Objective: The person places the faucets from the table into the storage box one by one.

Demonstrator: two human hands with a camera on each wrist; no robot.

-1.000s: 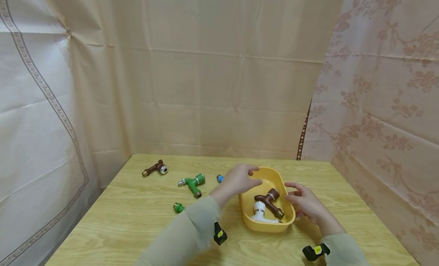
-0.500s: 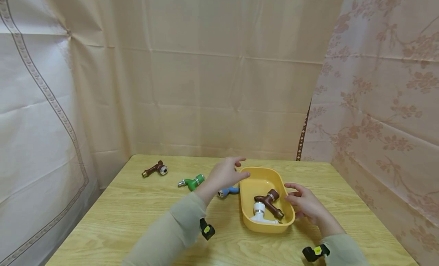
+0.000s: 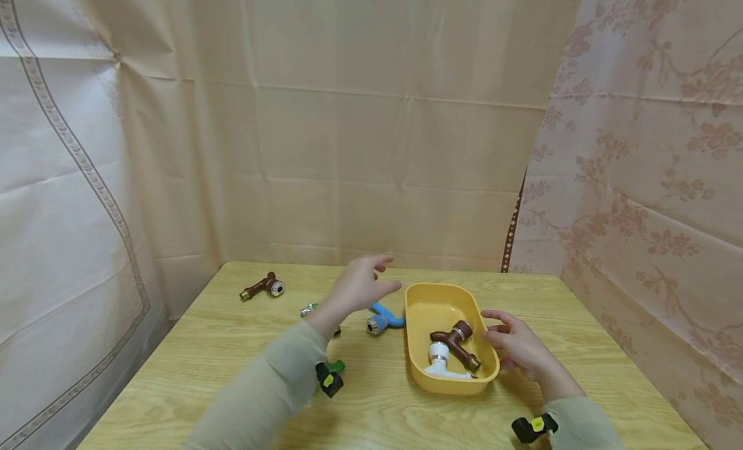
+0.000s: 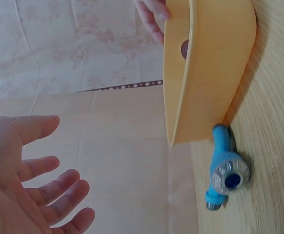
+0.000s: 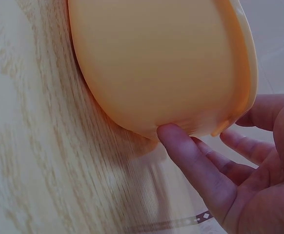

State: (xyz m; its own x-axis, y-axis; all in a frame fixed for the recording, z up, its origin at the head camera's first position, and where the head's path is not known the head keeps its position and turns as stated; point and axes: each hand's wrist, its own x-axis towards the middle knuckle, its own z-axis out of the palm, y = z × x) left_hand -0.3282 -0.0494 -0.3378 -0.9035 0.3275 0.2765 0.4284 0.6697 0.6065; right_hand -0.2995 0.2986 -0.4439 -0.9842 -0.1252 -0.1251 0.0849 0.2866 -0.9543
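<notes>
There it was, the blue tap [image 3: 382,319], lying on the wood-grained table [image 3: 377,408] just below the left hand [image 3: 355,287] and a touch to its right, on the thumb side. Its long axis ran slantwise, from under that thumb toward the side of the yellow basin [image 3: 444,300]; whether its end touched the wall, I couldn't tell. The left hand was clearly the nearer one, thumb and fingers apart, nothing held. Over to the right, across the basin, the right hand [image 3: 519,347] had its fingers spread and lightly bent, fingertips against the outer wall. Inside, between the two hands, a brown tap [image 3: 454,342] lay nearer the right hand, with a white tap [image 3: 439,354] at the near end. Under the left wrist peeked a green tap [image 3: 306,310], mostly hidden; nearer the person, a second green tap [image 3: 335,366] showed behind the wrist camera [image 3: 329,381]. Farther left of that hand sat another brown tap [image 3: 264,286].
</notes>
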